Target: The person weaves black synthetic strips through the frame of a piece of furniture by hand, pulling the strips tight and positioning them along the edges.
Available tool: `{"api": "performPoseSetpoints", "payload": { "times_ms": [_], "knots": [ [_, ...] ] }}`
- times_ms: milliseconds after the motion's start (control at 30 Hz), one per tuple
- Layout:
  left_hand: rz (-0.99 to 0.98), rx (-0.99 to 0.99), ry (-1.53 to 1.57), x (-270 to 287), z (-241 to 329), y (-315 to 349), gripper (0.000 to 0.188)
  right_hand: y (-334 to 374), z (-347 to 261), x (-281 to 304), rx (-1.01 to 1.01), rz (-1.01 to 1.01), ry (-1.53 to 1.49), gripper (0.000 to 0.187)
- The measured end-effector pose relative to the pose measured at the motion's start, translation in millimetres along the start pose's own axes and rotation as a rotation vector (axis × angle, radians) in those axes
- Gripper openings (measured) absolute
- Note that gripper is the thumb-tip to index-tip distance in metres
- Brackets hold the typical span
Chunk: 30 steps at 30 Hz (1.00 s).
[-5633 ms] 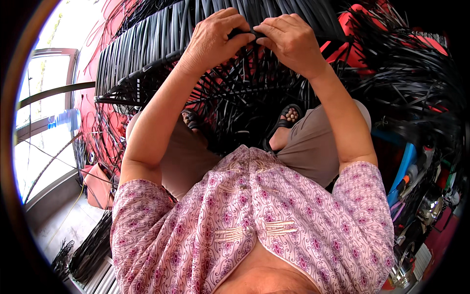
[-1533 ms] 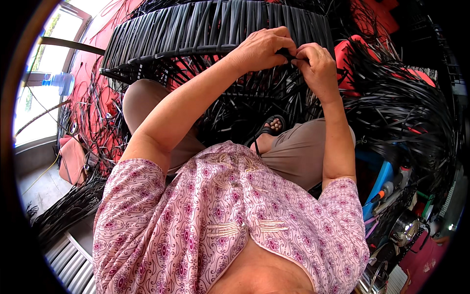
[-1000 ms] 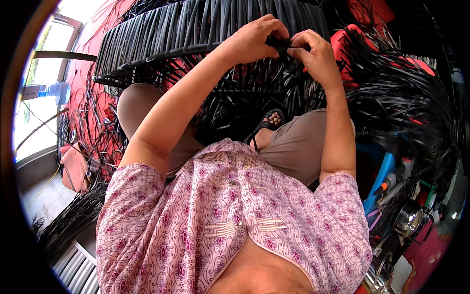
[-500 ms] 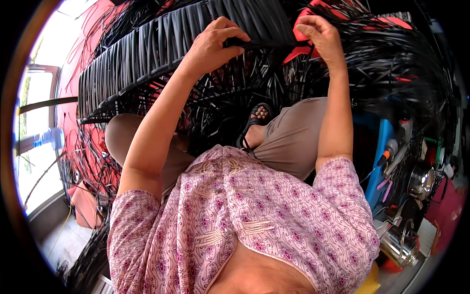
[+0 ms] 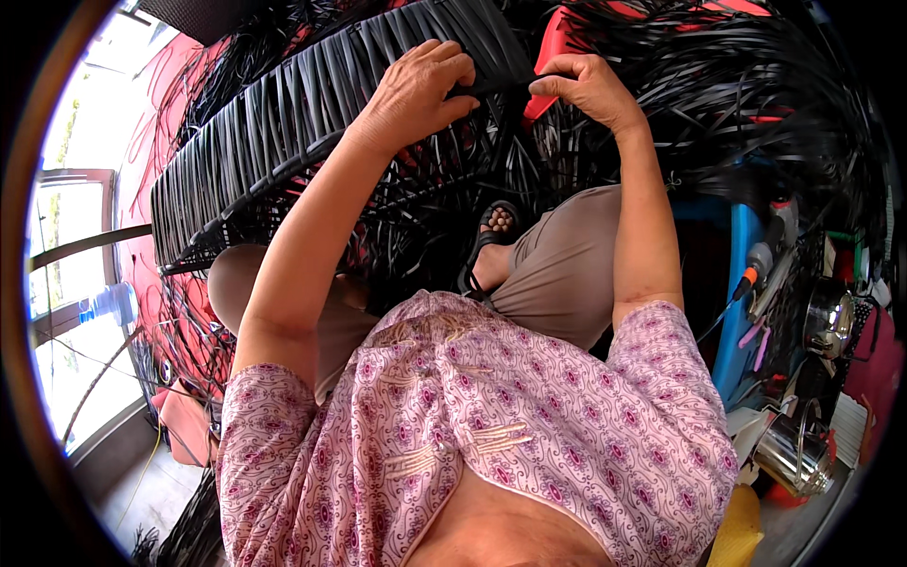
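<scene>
Across the top lies a long woven piece (image 5: 274,123) of flat black strips, wrapped closely side by side over a frame, with loose ends hanging beneath it. My left hand (image 5: 416,94) is at its near edge, fingers curled and thumb below, closed on the edge near its right end. My right hand (image 5: 590,94) is a short way to the right, with thumb and forefinger pinched together on a thin black strip (image 5: 531,85) that runs toward the woven edge. What lies under my left fingers is partly hidden.
Loose black strips (image 5: 737,104) pile up at the right, over something red (image 5: 550,66). A blue container (image 5: 742,283) with tools stands by my right arm, near a shiny metal flask (image 5: 794,454). A window (image 5: 80,217) is at the left.
My right hand has come left and slightly down, nearer my left hand. The left fingers have curled in further. The whole view has shifted slightly.
</scene>
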<state>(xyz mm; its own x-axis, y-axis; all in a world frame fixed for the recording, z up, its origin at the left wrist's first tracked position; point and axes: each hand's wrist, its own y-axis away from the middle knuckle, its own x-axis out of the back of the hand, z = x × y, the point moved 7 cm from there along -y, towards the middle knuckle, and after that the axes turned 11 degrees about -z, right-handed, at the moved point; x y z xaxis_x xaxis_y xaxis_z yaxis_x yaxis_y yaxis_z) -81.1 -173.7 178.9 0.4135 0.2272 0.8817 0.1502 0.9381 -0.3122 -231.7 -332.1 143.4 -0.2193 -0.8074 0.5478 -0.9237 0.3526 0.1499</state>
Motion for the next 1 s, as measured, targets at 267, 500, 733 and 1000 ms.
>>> {"api": "performPoseSetpoints", "payload": {
  "times_ms": [267, 500, 733, 1000],
  "knots": [
    [-0.056, 0.087, 0.127, -7.6, -10.2, -2.3, 0.026, 8.3, -32.5, 5.9, 0.232, 0.183, 0.345, 0.024],
    [-0.033, 0.101, 0.100, -9.4, -4.0, -0.9, 0.027, -3.3, -17.6, 14.1, 0.143, 0.198, 0.257, 0.026],
    [-0.018, 0.197, 0.223, -9.6, -10.1, -0.2, 0.030, -19.2, 7.6, 15.1, 0.023, 0.067, 0.015, 0.023],
    [0.056, 0.087, 0.136, -6.3, -5.0, 10.4, 0.030, -12.0, 21.2, 11.5, 0.025, -0.025, -0.130, 0.024]
  ]
}}
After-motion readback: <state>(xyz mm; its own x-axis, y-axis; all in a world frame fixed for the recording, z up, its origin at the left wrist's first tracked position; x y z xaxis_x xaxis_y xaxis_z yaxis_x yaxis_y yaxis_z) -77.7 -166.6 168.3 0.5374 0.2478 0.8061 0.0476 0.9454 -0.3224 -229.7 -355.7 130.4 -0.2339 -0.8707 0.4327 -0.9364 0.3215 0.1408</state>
